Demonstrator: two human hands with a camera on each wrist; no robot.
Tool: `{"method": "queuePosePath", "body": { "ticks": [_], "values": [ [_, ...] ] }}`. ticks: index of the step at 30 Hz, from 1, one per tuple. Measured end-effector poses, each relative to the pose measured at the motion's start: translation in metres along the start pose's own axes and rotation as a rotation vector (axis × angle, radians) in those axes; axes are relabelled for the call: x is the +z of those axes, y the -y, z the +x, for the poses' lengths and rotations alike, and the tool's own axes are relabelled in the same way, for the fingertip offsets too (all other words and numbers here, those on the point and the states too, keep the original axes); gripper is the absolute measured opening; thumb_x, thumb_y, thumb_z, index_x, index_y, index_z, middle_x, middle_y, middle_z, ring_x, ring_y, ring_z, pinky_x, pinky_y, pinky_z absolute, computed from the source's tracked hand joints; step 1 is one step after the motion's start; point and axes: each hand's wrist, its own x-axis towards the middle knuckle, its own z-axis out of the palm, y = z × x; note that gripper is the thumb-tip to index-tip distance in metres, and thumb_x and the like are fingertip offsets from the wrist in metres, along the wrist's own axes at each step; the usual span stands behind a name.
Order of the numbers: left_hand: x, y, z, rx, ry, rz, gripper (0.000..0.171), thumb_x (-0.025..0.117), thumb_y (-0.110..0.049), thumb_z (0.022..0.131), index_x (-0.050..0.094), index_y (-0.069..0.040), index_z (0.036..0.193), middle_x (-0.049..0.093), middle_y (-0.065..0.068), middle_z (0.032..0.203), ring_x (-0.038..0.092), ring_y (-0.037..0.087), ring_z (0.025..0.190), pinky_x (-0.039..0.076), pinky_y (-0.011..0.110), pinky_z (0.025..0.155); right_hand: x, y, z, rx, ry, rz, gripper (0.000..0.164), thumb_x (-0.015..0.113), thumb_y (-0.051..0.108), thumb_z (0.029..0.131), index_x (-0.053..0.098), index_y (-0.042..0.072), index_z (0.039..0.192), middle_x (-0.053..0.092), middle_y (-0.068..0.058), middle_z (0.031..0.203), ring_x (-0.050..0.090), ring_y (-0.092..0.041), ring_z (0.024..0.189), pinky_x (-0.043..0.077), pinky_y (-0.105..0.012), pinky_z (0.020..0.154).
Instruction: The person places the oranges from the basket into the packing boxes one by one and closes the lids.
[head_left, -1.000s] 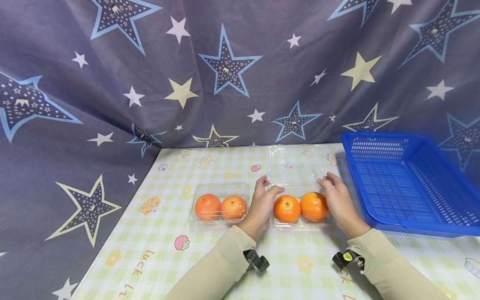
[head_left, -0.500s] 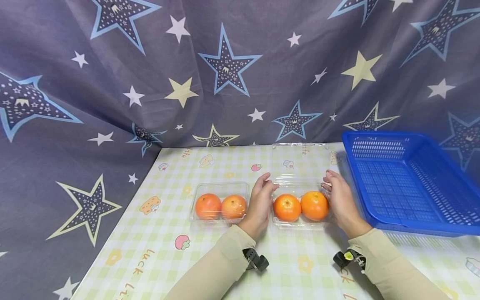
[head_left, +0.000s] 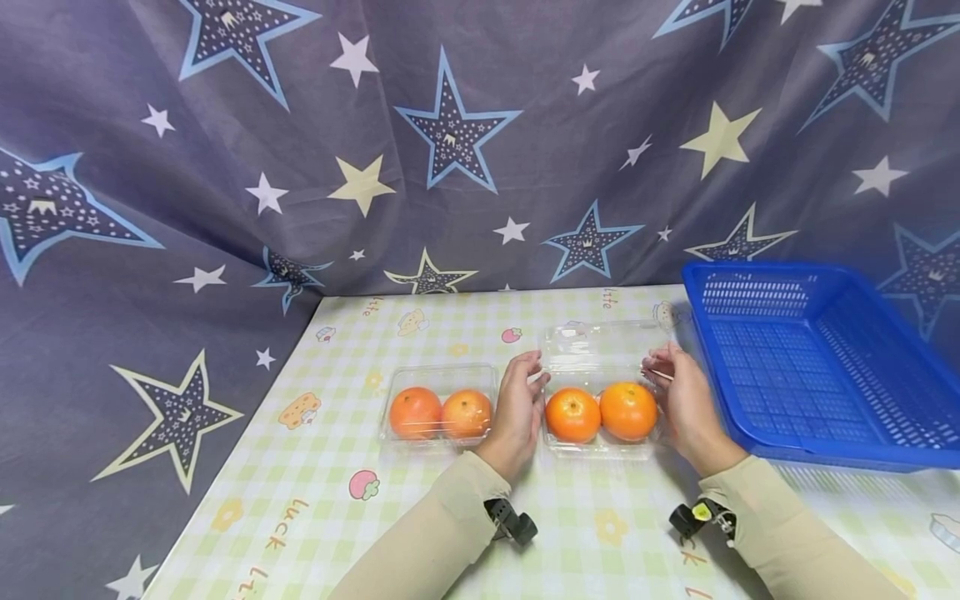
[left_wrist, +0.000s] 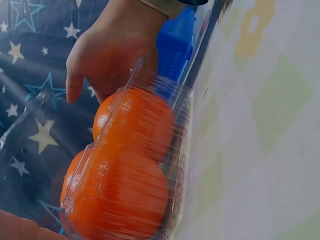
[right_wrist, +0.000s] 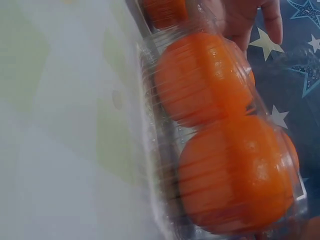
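Note:
A clear plastic clamshell container (head_left: 600,451) holds two oranges (head_left: 573,415) side by side on the checked tablecloth. Its hinged lid (head_left: 603,342) stands tilted up at the back. My left hand (head_left: 516,412) has its thumb and fingers at the lid's left edge. On the opposite side my right hand (head_left: 690,408) grips the lid's right edge with bent fingers. The left wrist view shows the ribbed wall of the container (left_wrist: 165,107) close up, with the right hand (left_wrist: 112,55) beyond it. In the right wrist view the oranges (right_wrist: 235,170) fill the middle.
A second clear container (head_left: 438,371), with its lid down over two oranges (head_left: 415,414), sits just left of my left hand. To the right stands a large blue perforated basket (head_left: 757,446). A star-patterned curtain (head_left: 480,217) hangs behind the table.
The lid has swung up from lying back on the table, its free edge coming toward me. Both hands have shifted slightly along its sides. The oranges and basket stay in place.

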Motion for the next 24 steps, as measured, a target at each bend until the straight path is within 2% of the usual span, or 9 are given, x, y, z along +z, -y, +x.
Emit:
{"method": "queuePosePath", "body": {
  "ticks": [4,7,12,15,19,21,24],
  "values": [
    [0.001,0.0,0.0,-0.009,-0.024,-0.031,0.039,0.051,-0.033,0.102,0.055,-0.006,0.13,0.038,0.016,0.139,0.04,0.043,0.142,0.021,0.054,0.126,-0.003,0.002,0.001,0.035,0.013,0.05,0.044,0.029,0.049,0.112,0.053,0.012,0.112,0.067,0.013,0.093,0.062,-0.003,0.095,0.042,-0.032,0.108],
    [0.001,0.0,0.0,-0.011,-0.032,-0.054,0.034,0.055,-0.034,0.1,0.056,-0.008,0.122,0.042,0.012,0.135,0.041,0.041,0.138,0.022,0.053,0.125,-0.007,0.004,0.0,0.045,0.045,0.064,0.046,0.029,0.05,0.111,0.054,0.012,0.113,0.07,0.014,0.092,0.063,-0.005,0.098,0.041,-0.031,0.109],
    [-0.001,0.002,-0.002,0.007,-0.019,-0.072,0.018,0.054,-0.02,0.096,0.055,-0.01,0.11,0.05,0.006,0.119,0.047,0.03,0.12,0.025,0.05,0.121,-0.015,0.004,-0.006,0.084,0.14,0.076,0.043,0.031,0.052,0.11,0.046,0.014,0.122,0.068,0.012,0.103,0.062,-0.007,0.111,0.042,-0.027,0.109],
    [-0.003,0.003,-0.003,0.017,-0.004,-0.052,0.018,0.052,-0.011,0.091,0.054,-0.009,0.109,0.05,0.004,0.113,0.046,0.026,0.116,0.024,0.05,0.121,-0.02,0.003,-0.01,0.1,0.207,0.083,0.035,0.032,0.05,0.11,0.041,0.019,0.125,0.065,0.01,0.112,0.059,-0.007,0.115,0.042,-0.024,0.107],
    [-0.007,0.002,-0.008,-0.006,-0.002,0.011,0.033,0.053,-0.01,0.091,0.051,-0.005,0.123,0.048,0.008,0.121,0.043,0.025,0.122,0.026,0.049,0.123,-0.028,0.003,-0.015,0.115,0.284,0.05,0.048,0.028,0.046,0.111,0.037,0.018,0.149,0.061,0.008,0.12,0.056,-0.008,0.116,0.043,-0.023,0.102],
    [-0.008,0.001,-0.011,-0.023,-0.005,0.042,0.042,0.053,-0.011,0.092,0.047,-0.004,0.133,0.047,0.01,0.122,0.043,0.024,0.12,0.03,0.047,0.119,-0.03,0.003,-0.018,0.124,0.316,0.023,0.059,0.026,0.046,0.111,0.025,0.016,0.162,0.058,0.008,0.12,0.053,-0.009,0.115,0.043,-0.024,0.1],
    [-0.011,0.0,-0.016,-0.046,-0.009,0.084,0.054,0.054,-0.013,0.094,0.04,-0.006,0.146,0.048,0.009,0.119,0.045,0.023,0.113,0.035,0.043,0.112,-0.032,0.001,-0.022,0.128,0.34,-0.003,0.069,0.025,0.046,0.111,0.006,0.012,0.167,0.054,0.009,0.121,0.05,-0.01,0.116,0.041,-0.024,0.101]
  ]
}}
